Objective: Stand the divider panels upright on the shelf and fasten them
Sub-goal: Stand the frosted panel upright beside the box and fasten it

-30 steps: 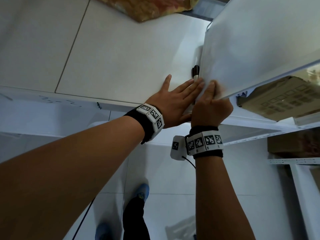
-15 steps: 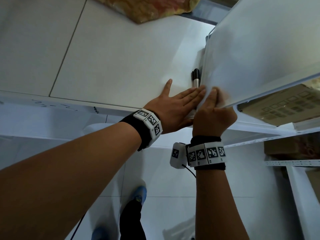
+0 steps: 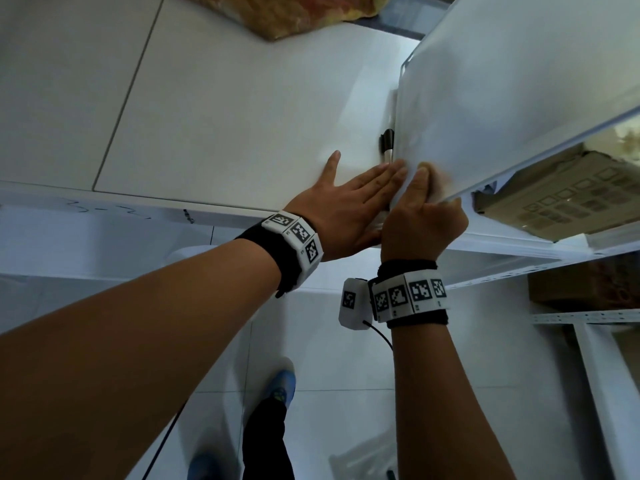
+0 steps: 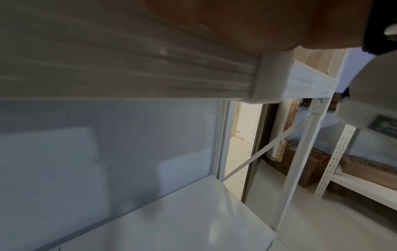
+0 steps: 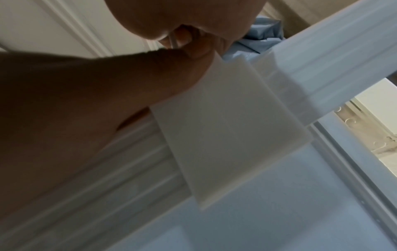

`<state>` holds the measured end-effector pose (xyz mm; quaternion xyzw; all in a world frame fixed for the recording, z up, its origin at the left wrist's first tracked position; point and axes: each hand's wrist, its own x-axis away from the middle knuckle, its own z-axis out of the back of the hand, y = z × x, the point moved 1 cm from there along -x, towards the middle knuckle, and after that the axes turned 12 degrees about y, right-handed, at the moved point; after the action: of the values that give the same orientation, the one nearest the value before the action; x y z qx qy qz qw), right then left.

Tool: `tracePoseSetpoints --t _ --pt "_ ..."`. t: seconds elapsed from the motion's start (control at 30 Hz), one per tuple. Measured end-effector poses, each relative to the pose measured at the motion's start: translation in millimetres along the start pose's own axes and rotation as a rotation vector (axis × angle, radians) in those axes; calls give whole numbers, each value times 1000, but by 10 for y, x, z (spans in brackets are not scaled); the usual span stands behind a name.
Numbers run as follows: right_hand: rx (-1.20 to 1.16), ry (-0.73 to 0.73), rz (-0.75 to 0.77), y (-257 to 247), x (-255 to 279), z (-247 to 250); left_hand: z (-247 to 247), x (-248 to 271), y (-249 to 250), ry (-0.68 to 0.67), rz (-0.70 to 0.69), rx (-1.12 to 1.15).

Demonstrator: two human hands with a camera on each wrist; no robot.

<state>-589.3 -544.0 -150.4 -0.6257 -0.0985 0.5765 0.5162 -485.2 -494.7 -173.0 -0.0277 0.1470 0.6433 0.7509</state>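
A translucent white divider panel (image 3: 502,98) stands on edge on the white shelf (image 3: 225,116) at the right of the head view. My left hand (image 3: 346,202) lies flat on the shelf, its straight fingertips against the panel's foot. My right hand (image 3: 422,216) pinches the panel's near lower corner, thumb on the left face and fingers curled behind it. The right wrist view shows those curled fingers (image 5: 189,42) on a thin edge above a white clip (image 5: 232,132) that sits over the shelf's front rail. The same clip (image 4: 270,76) shows in the left wrist view.
A black marker (image 3: 387,142) lies on the shelf at the panel's foot. A cardboard box (image 3: 561,199) sits right of the panel, and an orange patterned bundle (image 3: 287,12) at the back. Lower shelves, my blue shoe (image 3: 282,386) and a plastic bag (image 3: 363,459) are below.
Both hands keep their places at the panel's near corner. Only the view has shifted a little.
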Motion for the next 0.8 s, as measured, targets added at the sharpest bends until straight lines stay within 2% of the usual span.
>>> tracePoseSetpoints --t 0.1,0.4,0.57,0.7,0.8 --pt "5 -7 8 -11 13 -25 20 -4 -12 -6 -5 -6" --pt "50 11 167 -31 75 -70 11 27 -10 -16 -10 15" --pt "87 22 159 5 110 -68 -20 45 -9 -16 -9 5" --pt "93 18 236 4 81 -75 -23 31 -8 -13 -9 8" --pt "91 4 228 -15 92 -82 -6 34 -12 -14 -12 0"
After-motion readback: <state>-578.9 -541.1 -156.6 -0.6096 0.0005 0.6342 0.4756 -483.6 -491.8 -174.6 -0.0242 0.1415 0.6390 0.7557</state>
